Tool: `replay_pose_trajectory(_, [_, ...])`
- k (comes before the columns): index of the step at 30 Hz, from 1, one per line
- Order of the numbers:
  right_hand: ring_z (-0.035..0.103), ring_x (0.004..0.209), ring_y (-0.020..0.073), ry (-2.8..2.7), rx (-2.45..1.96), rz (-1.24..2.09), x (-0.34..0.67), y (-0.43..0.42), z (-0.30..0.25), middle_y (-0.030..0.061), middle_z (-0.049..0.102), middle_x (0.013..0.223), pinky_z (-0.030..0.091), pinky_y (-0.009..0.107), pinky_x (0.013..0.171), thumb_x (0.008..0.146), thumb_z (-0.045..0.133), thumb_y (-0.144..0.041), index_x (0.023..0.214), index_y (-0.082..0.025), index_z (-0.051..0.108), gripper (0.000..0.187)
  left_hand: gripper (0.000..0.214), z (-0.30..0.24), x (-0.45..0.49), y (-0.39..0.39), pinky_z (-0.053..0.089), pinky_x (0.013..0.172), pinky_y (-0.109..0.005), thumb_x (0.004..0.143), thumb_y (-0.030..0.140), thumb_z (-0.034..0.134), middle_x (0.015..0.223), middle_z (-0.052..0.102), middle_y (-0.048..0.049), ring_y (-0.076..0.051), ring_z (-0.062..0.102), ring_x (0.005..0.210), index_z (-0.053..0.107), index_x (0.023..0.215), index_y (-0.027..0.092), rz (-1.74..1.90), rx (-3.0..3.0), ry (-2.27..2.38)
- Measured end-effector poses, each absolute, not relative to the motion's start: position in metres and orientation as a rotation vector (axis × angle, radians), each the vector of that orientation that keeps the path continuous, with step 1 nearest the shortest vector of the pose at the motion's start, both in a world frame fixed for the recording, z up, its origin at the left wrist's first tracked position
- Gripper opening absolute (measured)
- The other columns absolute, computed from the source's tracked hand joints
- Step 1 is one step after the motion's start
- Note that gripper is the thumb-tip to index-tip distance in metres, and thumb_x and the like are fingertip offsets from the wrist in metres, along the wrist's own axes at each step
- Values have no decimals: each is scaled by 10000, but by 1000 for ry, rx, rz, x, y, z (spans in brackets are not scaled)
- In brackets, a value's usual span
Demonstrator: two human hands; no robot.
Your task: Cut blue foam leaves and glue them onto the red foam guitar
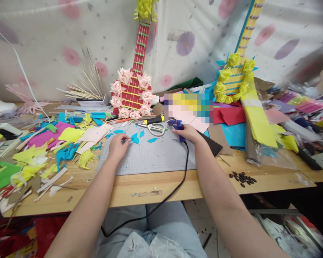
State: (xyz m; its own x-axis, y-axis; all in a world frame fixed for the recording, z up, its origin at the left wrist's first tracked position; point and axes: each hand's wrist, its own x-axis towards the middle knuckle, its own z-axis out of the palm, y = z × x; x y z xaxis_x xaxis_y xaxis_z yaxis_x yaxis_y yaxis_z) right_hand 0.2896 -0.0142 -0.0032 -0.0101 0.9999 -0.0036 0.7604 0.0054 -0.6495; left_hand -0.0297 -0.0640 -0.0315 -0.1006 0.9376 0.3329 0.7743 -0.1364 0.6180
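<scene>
My right hand is closed around a blue glue gun at the far edge of the grey cutting mat; its black cord runs down over the table edge to my lap. My left hand rests on the mat's left side, its fingertips pinching a small blue paper leaf. More blue leaf cut-outs lie scattered between my hands. Scissors lie just beyond them.
A red paper guitar with pink flowers stands at the back, a yellow one to its right. Coloured paper scraps cover the left of the wooden table. Dark seeds lie front right. Wooden sticks at back left.
</scene>
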Motion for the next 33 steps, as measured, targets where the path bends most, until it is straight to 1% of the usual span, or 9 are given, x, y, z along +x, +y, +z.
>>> replay_pose_trajectory(5, [602, 713, 196, -1443, -1766, 582, 273, -9, -20, 94, 655, 768, 463, 304, 647, 698, 585, -487, 858, -136, 640, 390, 90, -31, -29, -67, 428, 672, -272, 754, 293, 542, 773, 620, -12, -148, 553, 704, 554, 765, 205, 1249, 1725, 1853])
replay_pose_trajectory(7, [609, 718, 176, -1295, -1625, 632, 268, -8, -19, 102, 658, 832, 471, 280, 619, 711, 547, -527, 881, -143, 611, 425, 100, -36, -27, -64, 436, 677, -269, 749, 290, 541, 780, 610, -12, -141, 557, 702, 537, 797, 202, 1323, 1661, 1839])
replay_pose_trajectory(10, [578, 623, 110, -1212, -1346, 752, 251, -10, -8, 79, 652, 886, 439, 217, 515, 725, 500, -589, 921, -166, 563, 470, 152, -45, -26, -59, 447, 705, -273, 729, 277, 557, 818, 601, -19, -142, 574, 750, 513, 853, 200, 1396, 1599, 1802])
replay_pose_trajectory(13, [466, 475, 69, -1347, -1243, 900, 228, -17, 8, 36, 622, 707, 376, 202, 441, 711, 535, -601, 812, -166, 566, 448, 222, -50, -26, -56, 450, 719, -275, 697, 271, 596, 846, 606, -24, -147, 581, 787, 516, 891, 198, 1400, 1591, 1759])
replay_pose_trajectory(16, [405, 420, 64, -1559, -1240, 1047, 205, -25, 17, -15, 519, 512, 338, 205, 417, 704, 583, -565, 726, -162, 591, 404, 195, -49, -27, -58, 447, 719, -283, 714, 303, 589, 851, 625, -31, -157, 579, 783, 563, 874, 195, 1343, 1639, 1770])
replay_pose_trajectory(21, [381, 394, 60, -1523, -1257, 1082, 185, -30, 0, -37, 486, 474, 334, 207, 406, 709, 595, -535, 732, -165, 605, 371, 195, -43, -26, -62, 439, 734, -305, 761, 336, 548, 887, 654, -45, -177, 580, 790, 657, 840, 195, 1215, 1771, 1858])
replay_pose_trajectory(27, [415, 396, 75, -1450, -1351, 1080, 185, -31, -27, -23, 542, 506, 369, 222, 416, 663, 640, -518, 813, -160, 628, 389, 216, -44, -24, -61, 451, 795, -329, 774, 363, 543, 876, 637, -54, -195, 578, 869, 680, 835, 209, 1247, 1740, 1877])
replay_pose_trajectory(31, [577, 579, 138, -1562, -1360, 960, 185, -33, -32, 29, 641, 640, 465, 259, 566, 656, 643, -532, 815, -157, 652, 408, 177, -41, -24, -62, 433, 872, -348, 730, 341, 592, 987, 589, -95, -222, 532, 1003, 677, 758, 188, 1377, 1750, 2000])
replay_pose_trajectory(33, [618, 676, 166, -1595, -1358, 914, 184, -35, -32, 44, 667, 702, 482, 279, 639, 667, 632, -540, 806, -158, 661, 407, 158, -38, -25, -63, 428, 876, -340, 737, 318, 578, 965, 608, -85, -211, 544, 978, 665, 750, 186, 1390, 1719, 2010])
